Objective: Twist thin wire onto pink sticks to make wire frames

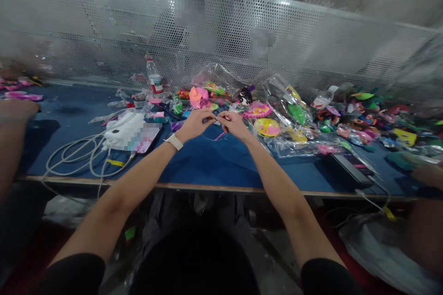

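Observation:
Over the blue table point(211, 163), my left hand point(196, 124) and my right hand point(232, 124) meet fingertip to fingertip. Both are closed in a pinch. Whatever lies between the fingertips is too small to make out. Just below them shows a thin pink strand point(220, 136) with a pale thread by it; whether my fingers hold it I cannot tell. Beyond my hands sits a pink toy piece point(198, 97). A yellow and pink oval piece point(266, 127) lies to the right of my right hand.
A white device point(121, 129) with coiled cables and a phone point(149, 138) are at left. A bottle point(154, 76) stands near the perforated metal screen point(221, 23). Bagged toys point(367, 120) and a dark power bank point(349, 169) occupy the right. Other people's arms point(12, 133) appear at both sides.

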{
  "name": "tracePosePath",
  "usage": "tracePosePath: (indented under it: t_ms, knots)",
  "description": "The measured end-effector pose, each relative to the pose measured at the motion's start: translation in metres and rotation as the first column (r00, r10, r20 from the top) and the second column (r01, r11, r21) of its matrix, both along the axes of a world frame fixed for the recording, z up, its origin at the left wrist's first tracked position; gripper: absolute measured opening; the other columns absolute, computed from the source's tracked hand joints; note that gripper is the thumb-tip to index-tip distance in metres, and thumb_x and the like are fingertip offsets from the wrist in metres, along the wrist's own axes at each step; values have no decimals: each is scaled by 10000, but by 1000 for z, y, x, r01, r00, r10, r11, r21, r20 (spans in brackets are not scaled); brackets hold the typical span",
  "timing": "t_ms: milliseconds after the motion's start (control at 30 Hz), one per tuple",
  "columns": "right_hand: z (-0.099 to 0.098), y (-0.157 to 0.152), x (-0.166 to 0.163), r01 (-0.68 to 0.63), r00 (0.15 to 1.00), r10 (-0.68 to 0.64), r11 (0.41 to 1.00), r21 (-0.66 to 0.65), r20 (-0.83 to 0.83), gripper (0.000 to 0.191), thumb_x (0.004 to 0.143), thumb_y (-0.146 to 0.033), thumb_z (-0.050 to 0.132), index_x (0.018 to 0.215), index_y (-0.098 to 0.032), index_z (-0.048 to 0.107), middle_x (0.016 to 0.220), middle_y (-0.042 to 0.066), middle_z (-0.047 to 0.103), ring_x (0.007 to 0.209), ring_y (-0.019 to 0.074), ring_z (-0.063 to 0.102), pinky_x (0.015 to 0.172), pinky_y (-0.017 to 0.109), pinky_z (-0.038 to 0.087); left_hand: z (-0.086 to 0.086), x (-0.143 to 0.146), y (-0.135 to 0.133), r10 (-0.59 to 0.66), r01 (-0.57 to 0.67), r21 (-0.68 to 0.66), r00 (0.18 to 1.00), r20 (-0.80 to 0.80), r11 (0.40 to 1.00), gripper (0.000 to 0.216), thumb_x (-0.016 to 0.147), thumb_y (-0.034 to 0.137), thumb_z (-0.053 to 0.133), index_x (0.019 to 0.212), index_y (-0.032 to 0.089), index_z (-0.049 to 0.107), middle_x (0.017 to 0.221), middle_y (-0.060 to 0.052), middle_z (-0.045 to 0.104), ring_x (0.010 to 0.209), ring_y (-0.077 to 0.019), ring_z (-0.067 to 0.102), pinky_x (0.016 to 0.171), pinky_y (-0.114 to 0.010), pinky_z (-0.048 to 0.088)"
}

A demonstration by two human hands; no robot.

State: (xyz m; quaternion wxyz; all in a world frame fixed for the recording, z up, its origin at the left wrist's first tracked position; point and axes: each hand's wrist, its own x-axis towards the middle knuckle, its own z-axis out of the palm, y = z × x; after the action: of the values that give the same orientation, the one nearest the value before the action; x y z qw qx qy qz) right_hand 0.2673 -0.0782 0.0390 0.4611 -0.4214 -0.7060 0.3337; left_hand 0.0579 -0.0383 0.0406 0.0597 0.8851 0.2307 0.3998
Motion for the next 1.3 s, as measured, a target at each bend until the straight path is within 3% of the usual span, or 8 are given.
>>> tracePosePath:
  t_ms: [300,633,800,933,1000,1300]
  knots:
    - [0,4,2,-68,997,69,997,-33,21,503,903,-724,684,877,-229,600,570,-62,493,506,119,438,510,268,309,-2,1,0,-34,34,-5,999,28,999,88,1002,210,696,982,183,778,939,-55,761,836,-181,686,802,-314,516]
    - [4,2,1,-144,986,132,981,-126,-102,399,878,-556,708,735,-218,553,638,-38,482,575,118,431,573,277,316,-2,3,0,-58,56,48,998,31,997,96,998,215,692,977,174,775,928,-70,756,835,-192,680,779,-312,501]
    - [3,1,4,-38,997,31,995,93,74,338,936,-542,682,874,-213,638,709,-19,567,631,144,497,601,286,388,0,1,0,-28,35,-103,997,76,994,104,976,238,700,942,182,781,892,-56,772,789,-186,679,748,-312,497]
    - [-3,1,9,9,974,-89,932,363,206,291,965,-458,705,1135,-222,711,974,57,715,759,187,617,672,328,501,1,-1,1,-44,74,-239,991,128,968,176,972,280,688,850,182,768,776,-45,754,699,-170,671,691,-309,504]
    - [-5,3,12,17,954,-148,895,445,262,282,982,-448,713,1167,-238,744,1014,72,729,773,196,626,694,346,521,1,-1,2,-49,87,-268,988,144,959,187,969,298,688,843,187,771,759,-42,752,676,-162,663,665,-303,500]
    - [-4,5,18,-3,923,-210,833,553,322,289,1013,-505,698,1003,-234,795,903,63,726,785,204,630,746,351,509,-5,2,3,-63,90,-192,988,143,977,121,960,255,690,941,194,794,883,-60,784,797,-182,701,755,-317,536]
